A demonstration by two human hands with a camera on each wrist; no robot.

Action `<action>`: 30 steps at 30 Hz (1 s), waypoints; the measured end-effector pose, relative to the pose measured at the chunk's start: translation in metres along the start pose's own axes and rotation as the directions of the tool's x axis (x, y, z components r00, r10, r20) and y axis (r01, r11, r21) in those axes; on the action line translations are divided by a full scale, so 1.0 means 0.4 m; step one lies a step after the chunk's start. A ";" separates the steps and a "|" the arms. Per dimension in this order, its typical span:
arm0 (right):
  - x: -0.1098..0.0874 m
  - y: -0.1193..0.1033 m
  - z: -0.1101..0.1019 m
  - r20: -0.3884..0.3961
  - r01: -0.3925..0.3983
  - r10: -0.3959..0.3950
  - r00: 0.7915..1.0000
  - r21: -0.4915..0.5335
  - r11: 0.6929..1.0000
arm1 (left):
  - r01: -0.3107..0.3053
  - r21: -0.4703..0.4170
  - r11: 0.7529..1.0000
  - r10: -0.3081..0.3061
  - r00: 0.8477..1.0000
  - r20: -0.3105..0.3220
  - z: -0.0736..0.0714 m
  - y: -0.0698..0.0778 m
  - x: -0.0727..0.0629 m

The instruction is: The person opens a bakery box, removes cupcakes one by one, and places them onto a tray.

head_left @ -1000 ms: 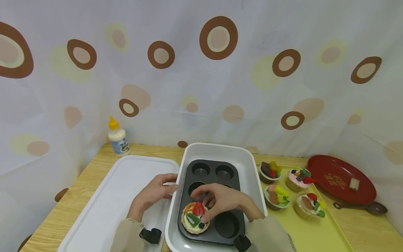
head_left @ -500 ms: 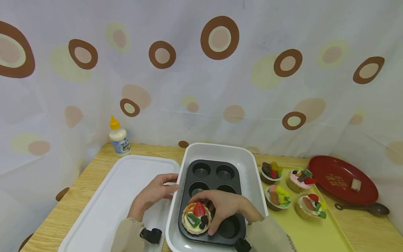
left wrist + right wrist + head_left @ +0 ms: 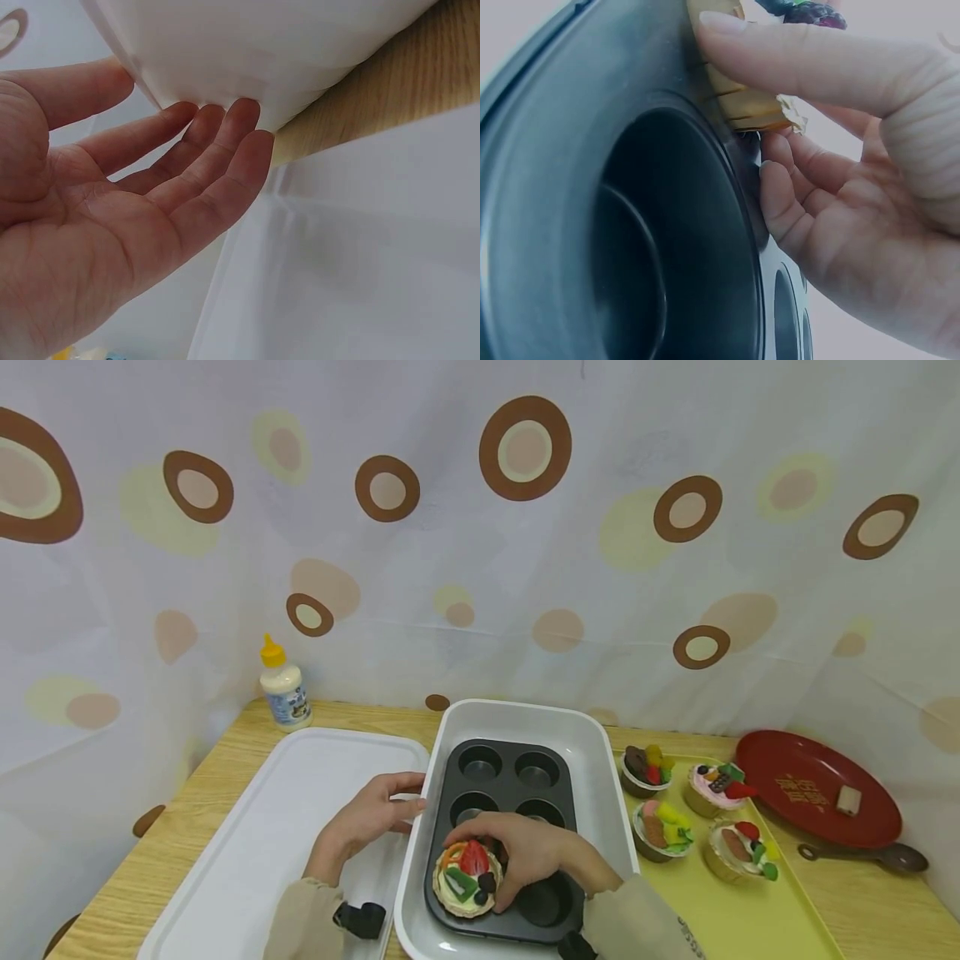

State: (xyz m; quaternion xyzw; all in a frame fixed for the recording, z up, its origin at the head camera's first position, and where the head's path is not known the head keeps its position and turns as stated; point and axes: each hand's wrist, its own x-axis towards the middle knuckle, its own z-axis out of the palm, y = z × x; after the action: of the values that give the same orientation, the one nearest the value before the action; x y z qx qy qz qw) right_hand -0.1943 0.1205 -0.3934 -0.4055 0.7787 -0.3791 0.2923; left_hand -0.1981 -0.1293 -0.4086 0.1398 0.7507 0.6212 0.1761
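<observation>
A fruit-topped tart (image 3: 465, 881) sits in the near left cup of a dark muffin tin (image 3: 507, 762). Thumb and fingers of my right hand (image 3: 536, 852) grip its pleated side, and the right wrist view shows the thumb lying on the tart's shell (image 3: 742, 101). The tin lies inside a deep white tub (image 3: 592, 768), its other visible cups bare. My left hand (image 3: 371, 814) touches the tub's left side. In the left wrist view its loosely extended fingertips (image 3: 241, 116) meet the outer wall while the thumb (image 3: 97, 90) reaches the rim.
On a yellow tray (image 3: 720, 935) at right stand several decorated cupcakes (image 3: 660, 828). Beyond it are a red plate (image 3: 810, 768) bearing a small pale block (image 3: 849, 800), and a dark spoon (image 3: 892, 856). A white tray (image 3: 300, 827) and a yellow-capped bottle (image 3: 285, 693) are at left.
My right hand has shifted from the tart's topping down to its right side and closed around it. The tart has barely moved; my left hand stays at the tub.
</observation>
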 end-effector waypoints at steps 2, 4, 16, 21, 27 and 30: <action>0.000 0.001 0.000 -0.008 0.013 -0.013 1.000 -0.018 1.000 | 0.000 0.003 1.000 0.000 1.000 -0.001 0.001 0.001 -0.001; 0.000 0.003 0.000 -0.017 0.030 -0.030 0.999 -0.044 0.999 | 0.003 0.004 1.000 -0.002 1.000 -0.003 0.001 0.002 -0.001; -0.002 -0.001 0.009 -0.037 -0.053 0.048 0.998 -0.137 0.989 | -0.003 0.003 1.000 0.002 1.000 0.007 0.003 0.003 0.003; 0.001 -0.002 0.008 -0.063 -0.062 0.051 0.997 -0.188 0.980 | -0.011 0.010 1.000 0.011 1.000 0.004 0.003 0.005 0.004; 0.004 -0.001 0.009 -0.063 -0.054 0.043 0.997 -0.188 0.981 | -0.003 0.008 1.000 0.003 1.000 0.000 0.002 0.007 0.002; 0.006 0.002 0.010 -0.060 -0.041 0.030 0.998 -0.182 0.982 | 0.000 0.002 1.000 0.000 1.000 0.000 0.001 0.004 0.000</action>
State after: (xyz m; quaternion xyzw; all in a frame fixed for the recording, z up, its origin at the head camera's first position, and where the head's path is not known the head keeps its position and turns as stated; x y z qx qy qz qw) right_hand -0.1928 0.1171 -0.3965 -0.4058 0.8255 -0.3119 0.2379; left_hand -0.1977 -0.1286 -0.4070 0.1400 0.7515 0.6203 0.1757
